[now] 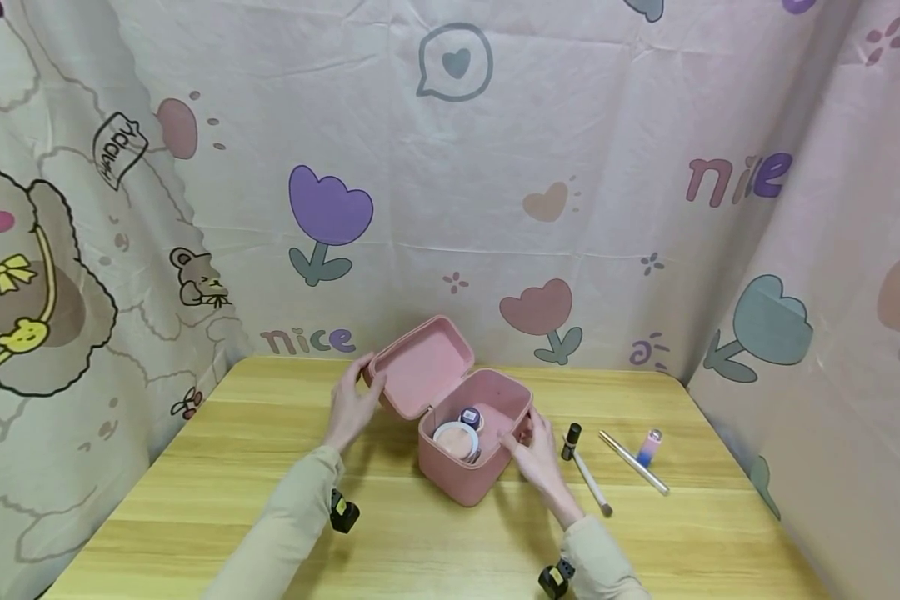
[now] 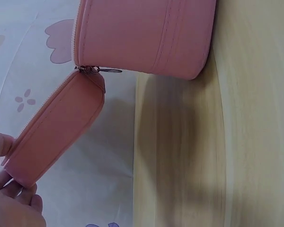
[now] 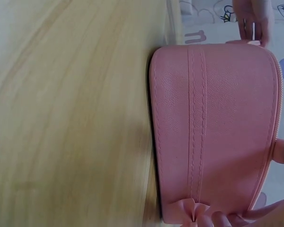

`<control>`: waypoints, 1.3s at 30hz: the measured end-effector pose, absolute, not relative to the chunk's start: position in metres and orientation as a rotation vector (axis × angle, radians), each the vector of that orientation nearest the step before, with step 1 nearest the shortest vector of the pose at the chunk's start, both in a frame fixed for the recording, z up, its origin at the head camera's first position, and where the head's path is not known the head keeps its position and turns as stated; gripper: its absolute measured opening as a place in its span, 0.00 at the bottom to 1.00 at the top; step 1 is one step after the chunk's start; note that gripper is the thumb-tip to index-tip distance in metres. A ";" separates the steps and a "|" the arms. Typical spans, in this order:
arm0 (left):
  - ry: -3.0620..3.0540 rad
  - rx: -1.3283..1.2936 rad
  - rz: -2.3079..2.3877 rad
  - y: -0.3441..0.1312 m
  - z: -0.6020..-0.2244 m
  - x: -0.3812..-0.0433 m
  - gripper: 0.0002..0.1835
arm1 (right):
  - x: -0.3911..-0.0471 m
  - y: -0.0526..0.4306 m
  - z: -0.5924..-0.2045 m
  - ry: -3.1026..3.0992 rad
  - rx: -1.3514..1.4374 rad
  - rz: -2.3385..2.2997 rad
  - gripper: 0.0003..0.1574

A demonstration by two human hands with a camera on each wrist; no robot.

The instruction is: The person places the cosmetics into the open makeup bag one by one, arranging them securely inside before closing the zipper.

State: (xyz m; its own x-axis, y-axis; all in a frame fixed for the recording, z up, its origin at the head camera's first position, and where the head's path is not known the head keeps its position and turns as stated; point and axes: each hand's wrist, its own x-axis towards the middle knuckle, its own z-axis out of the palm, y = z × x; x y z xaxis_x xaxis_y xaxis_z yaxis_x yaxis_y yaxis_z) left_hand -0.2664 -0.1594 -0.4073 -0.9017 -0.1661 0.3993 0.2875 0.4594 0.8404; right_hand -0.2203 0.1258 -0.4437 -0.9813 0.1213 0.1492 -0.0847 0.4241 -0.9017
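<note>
A pink zip-up cosmetic case (image 1: pixel 467 482) stands on the table with its lid (image 1: pixel 423 367) swung up to the left. My left hand (image 1: pixel 351 407) pinches the lid's outer edge between thumb and fingers, as the left wrist view also shows. On the opposite side, my right hand (image 1: pixel 537 458) grips the case's rim, thumb over the inside and fingers against the outer wall by a pink bow (image 3: pixel 193 209). Inside the case lie a round compact (image 1: pixel 455 440) with a pale face and a small jar (image 1: pixel 471 417) with a dark lid, both toward the near left.
Right of the case, a black cosmetic tube (image 1: pixel 571 442) lies by a white-handled makeup brush (image 1: pixel 591 483). Farther right are a slim metallic stick (image 1: pixel 633 462) and a pink-to-blue tube (image 1: pixel 649 448). A printed curtain (image 1: pixel 450 183) hangs behind the wooden table (image 1: pixel 270 417).
</note>
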 end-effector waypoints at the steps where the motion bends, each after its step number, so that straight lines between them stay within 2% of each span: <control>1: -2.276 -0.098 -1.444 -0.160 -0.408 -0.265 0.25 | -0.221 0.126 -0.443 -2.487 -0.033 1.592 0.47; 14: -2.161 -0.076 -1.367 -0.158 -0.411 -0.252 0.20 | -0.228 0.132 -0.442 -2.482 0.012 1.727 0.43; 26: -2.156 -0.048 -1.343 -0.153 -0.414 -0.236 0.22 | -0.231 0.137 -0.439 -2.523 -0.066 1.647 0.37; 39: -2.103 -0.033 -1.346 -0.145 -0.417 -0.218 0.23 | -0.222 0.136 -0.436 -2.503 -0.009 1.592 0.36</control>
State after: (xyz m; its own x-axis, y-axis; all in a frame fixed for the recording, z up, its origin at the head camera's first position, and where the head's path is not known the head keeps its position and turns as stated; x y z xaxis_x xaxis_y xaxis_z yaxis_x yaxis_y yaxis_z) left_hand -0.2177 -0.1447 -0.4170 -0.7992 -0.3036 0.5188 0.3437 0.4772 0.8088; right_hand -0.2218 0.1356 -0.4363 -0.9847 0.0983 0.1440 -0.0887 0.4287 -0.8991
